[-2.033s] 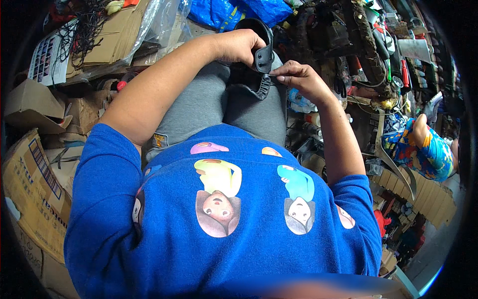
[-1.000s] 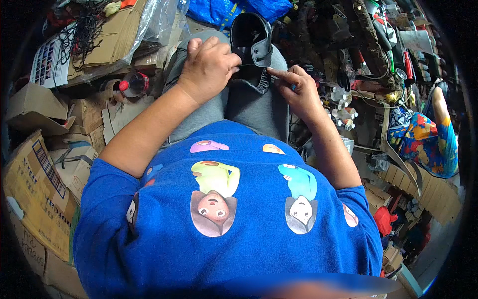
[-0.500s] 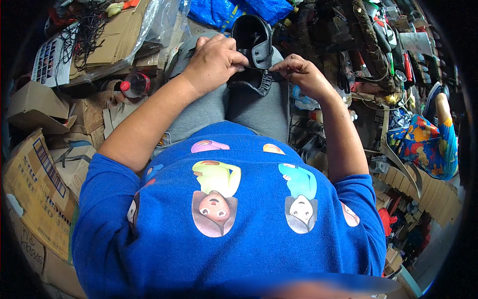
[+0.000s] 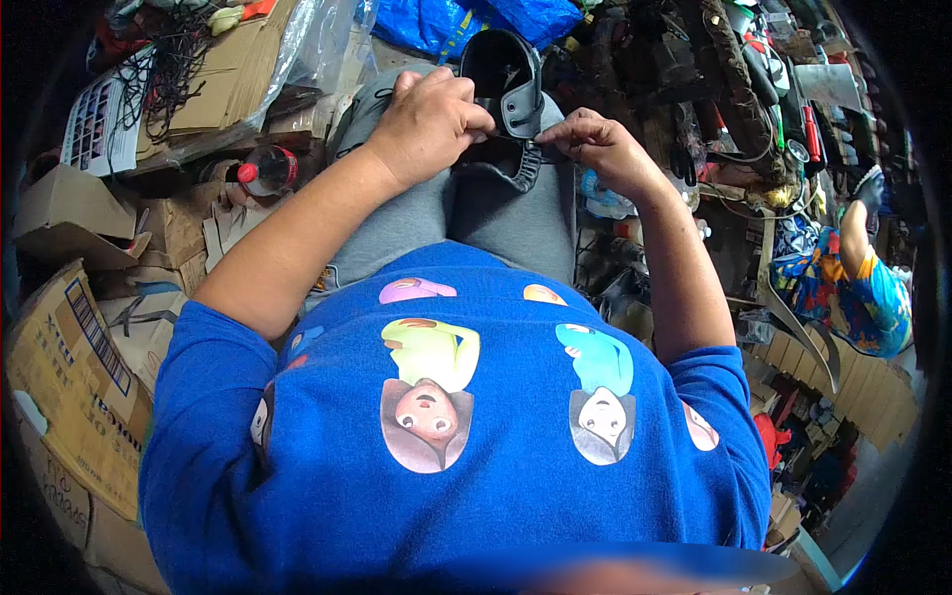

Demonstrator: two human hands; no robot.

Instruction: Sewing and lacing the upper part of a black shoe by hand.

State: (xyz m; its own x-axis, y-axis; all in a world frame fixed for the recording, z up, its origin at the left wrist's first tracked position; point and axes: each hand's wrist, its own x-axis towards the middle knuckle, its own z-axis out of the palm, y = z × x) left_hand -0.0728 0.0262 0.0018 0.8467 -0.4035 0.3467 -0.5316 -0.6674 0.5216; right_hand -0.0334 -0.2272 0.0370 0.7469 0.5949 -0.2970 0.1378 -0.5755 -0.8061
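Black shoe lies over the wearer's right thigh, between the two hands, its opening at the far end, two eyelets in its flap and a gathered edge at its near right.

At its left side is the left hand, thumb and forefinger pinched together and the other fingers curled; whether they grip the shoe's edge or something thin cannot be told. The right hand meets the right side, near the gathered edge, thumb and forefinger also nearly closed; what lies between them is too small to make out.

Below the shoe are grey trousers, then a blue shirt printed with cartoon figures.

Beyond the shoe is a blue bag. To the left lie a red-capped bottle, a small open box, cardboard with black cords, and a large carton. To the right are a red-handled tool, a curved strip and another person in bright patterned clothes.
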